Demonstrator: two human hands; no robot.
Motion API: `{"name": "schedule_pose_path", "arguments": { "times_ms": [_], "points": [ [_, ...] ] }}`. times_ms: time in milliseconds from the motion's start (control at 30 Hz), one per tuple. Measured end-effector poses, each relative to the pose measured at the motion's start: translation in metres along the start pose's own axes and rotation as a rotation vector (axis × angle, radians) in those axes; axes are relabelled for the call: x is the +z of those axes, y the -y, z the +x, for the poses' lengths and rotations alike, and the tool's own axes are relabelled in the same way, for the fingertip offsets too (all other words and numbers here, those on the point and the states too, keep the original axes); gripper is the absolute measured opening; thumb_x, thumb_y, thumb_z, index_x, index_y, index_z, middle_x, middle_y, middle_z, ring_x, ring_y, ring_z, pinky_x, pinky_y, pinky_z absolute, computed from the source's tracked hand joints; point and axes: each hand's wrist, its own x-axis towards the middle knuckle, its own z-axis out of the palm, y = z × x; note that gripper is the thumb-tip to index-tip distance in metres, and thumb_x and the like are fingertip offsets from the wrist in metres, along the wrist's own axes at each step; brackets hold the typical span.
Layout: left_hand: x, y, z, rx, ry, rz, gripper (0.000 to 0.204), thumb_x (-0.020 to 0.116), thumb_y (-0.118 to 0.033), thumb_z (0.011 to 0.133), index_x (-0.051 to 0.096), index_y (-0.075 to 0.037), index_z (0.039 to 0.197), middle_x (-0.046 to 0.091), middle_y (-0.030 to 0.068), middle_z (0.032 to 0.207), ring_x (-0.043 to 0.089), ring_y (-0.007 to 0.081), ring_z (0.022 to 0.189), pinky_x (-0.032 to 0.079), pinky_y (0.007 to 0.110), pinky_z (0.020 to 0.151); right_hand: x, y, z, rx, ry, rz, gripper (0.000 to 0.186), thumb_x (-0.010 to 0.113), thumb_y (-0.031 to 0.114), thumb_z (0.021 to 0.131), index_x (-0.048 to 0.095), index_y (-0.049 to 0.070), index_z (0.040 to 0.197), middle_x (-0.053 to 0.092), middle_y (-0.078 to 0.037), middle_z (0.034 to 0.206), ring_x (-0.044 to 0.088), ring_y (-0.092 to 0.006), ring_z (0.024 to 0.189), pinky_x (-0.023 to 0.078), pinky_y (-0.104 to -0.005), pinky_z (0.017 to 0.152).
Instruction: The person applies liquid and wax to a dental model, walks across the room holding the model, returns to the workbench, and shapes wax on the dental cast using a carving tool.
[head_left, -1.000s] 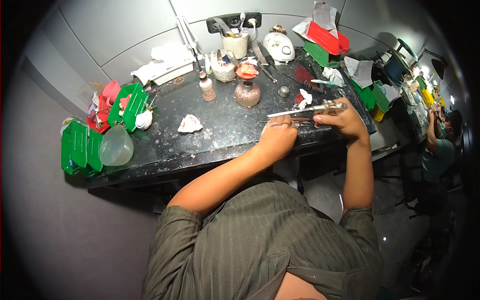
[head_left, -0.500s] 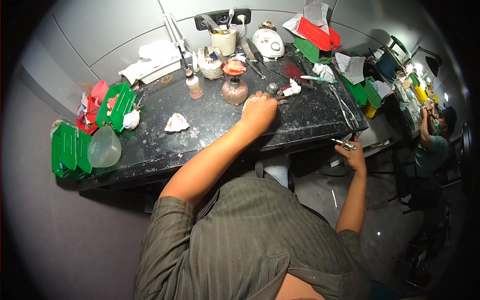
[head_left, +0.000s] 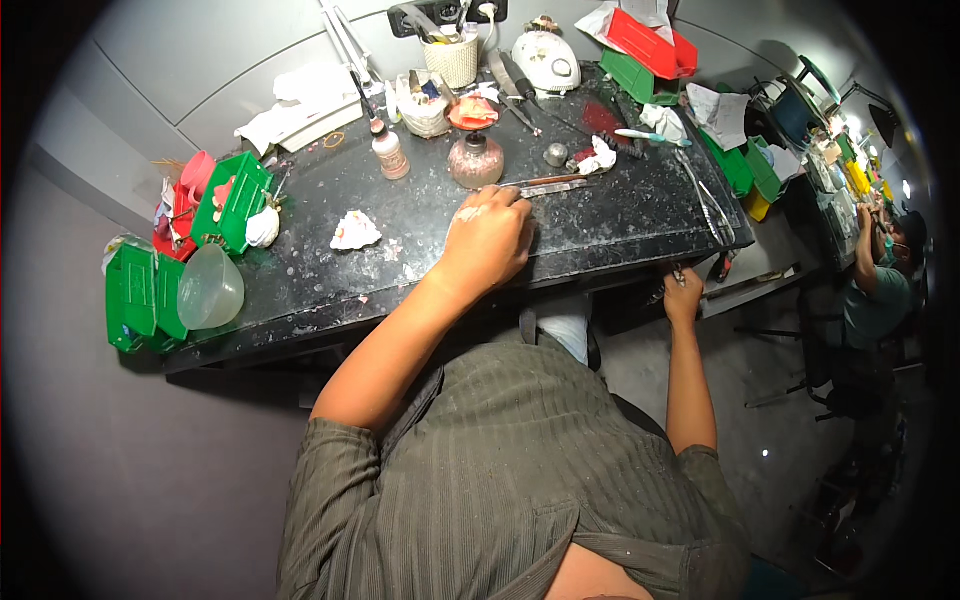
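My left hand [head_left: 488, 235] rests near the front edge of the black worktable [head_left: 300, 285], fingers curled in and the back of it smeared white. Beside its fingertips lie slim hand tools [head_left: 555, 186], one with a brown handle; whatever the curled fingers hold, if anything, is hidden. Just past them stands a round glass spirit burner [head_left: 476, 160] under a red, waxy-looking dish [head_left: 473, 112]. Below the table's right front edge, my right hand [head_left: 684, 297] is closed on small metal pliers [head_left: 679, 273], partly hidden in shadow, near an open drawer [head_left: 750, 290].
A crumpled white lump [head_left: 355, 231] and a dropper bottle [head_left: 390, 155] are on the left. Green bins [head_left: 140, 300] and a translucent bowl [head_left: 212, 290] crowd the left end. Long metal tweezers [head_left: 705, 197] lie at the right. A co-worker [head_left: 880, 270] sits farther right.
My left hand has drawn back left and nearer, uncovering the slim tools. My right hand has moved slightly left and inward under the table edge with the pliers.
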Motion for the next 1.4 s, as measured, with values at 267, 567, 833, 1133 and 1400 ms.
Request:
{"name": "schedule_pose_path", "arguments": {
  "times_ms": [267,567,833,1133,1400],
  "points": [
    [-0.052,0.021,-0.04,-0.071,-0.279,-0.107,0.017,0.071,-0.01,0.087,0.071,-0.001,0.102,0.07,0.0151,0.112,0.065,0.0316,0.106,0.05,0.04,0.094,-0.059,0.14,0.004,0.051,0.34,-0.351,0.035,0.081,0.03,0.081,0.069,-0.003,0.084,0.059,-0.01,0.064,0.05,-0.0156,0.056,0.042,-0.0324,0.057],
    [-0.112,0.056,-0.098,-0.351,-0.597,0.044,0.024,0.063,0.003,0.089,0.07,0.003,0.112,0.071,0.0145,0.113,0.066,0.0244,0.106,0.049,0.035,0.095,-0.086,0.272,0.025,-0.282,0.603,0.033,0.012,0.063,-0.005,0.083,0.064,0.002,0.093,0.066,-0.011,0.113,0.059,-0.0194,0.093,0.047,-0.0298,0.087],
    [-0.115,0.087,-0.093,-0.376,-0.627,0.101,0.02,0.071,-0.004,0.085,0.072,-0.001,0.105,0.071,0.0148,0.11,0.068,0.0288,0.1,0.052,0.039,0.089,-0.007,0.303,0.01,-0.578,1.013,0.06,0.036,0.076,0.01,0.081,0.061,0.006,0.114,0.066,-0.009,0.113,0.064,-0.0216,0.091,0.044,-0.036,0.09],
    [-0.181,0.289,0.007,-0.658,-0.355,0.503,0.036,0.062,-0.003,0.081,0.069,-0.006,0.116,0.065,0.0204,0.122,0.063,0.0386,0.115,0.051,0.047,0.096,-0.013,0.318,0.005,-0.595,1.07,0.083,0.055,0.08,0.012,0.081,0.056,0.004,0.129,0.067,-0.011,0.115,0.065,-0.0243,0.095,0.05,-0.0372,0.09],
    [-0.203,0.336,0.037,-0.89,0.0,0.662,0.032,0.059,-0.009,0.086,0.069,-0.011,0.117,0.047,0.0216,0.142,0.063,0.0417,0.115,0.051,0.049,0.098,-0.038,0.318,0.001,-0.587,1.046,0.068,0.044,0.08,0.014,0.081,0.062,0.004,0.12,0.071,-0.01,0.104,0.068,-0.0229,0.093,0.051,-0.0359,0.086]
  ]
}}
